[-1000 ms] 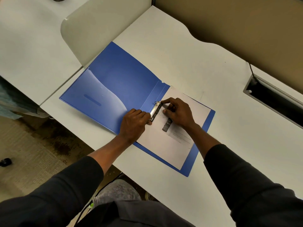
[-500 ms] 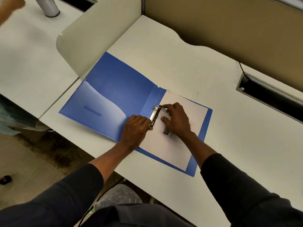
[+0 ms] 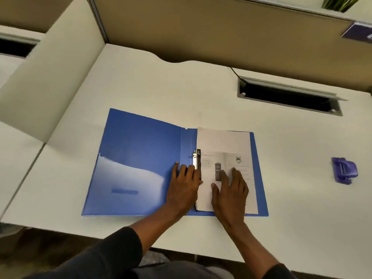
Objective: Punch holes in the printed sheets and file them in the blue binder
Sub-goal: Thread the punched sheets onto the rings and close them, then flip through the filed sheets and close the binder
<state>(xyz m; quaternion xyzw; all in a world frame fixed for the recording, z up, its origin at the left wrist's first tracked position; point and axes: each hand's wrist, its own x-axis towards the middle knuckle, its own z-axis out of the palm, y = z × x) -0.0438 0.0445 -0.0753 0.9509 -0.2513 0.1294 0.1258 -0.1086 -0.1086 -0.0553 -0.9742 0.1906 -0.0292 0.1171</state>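
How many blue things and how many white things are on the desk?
Blue: 2, the binder and the hole punch
White: 1, the stack of printed sheets
Total: 3

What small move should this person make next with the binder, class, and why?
Probably swing the open front cover over to shut the blue binder: the printed sheets already lie flat by the metal clip, left hand at it, right hand flat on them.
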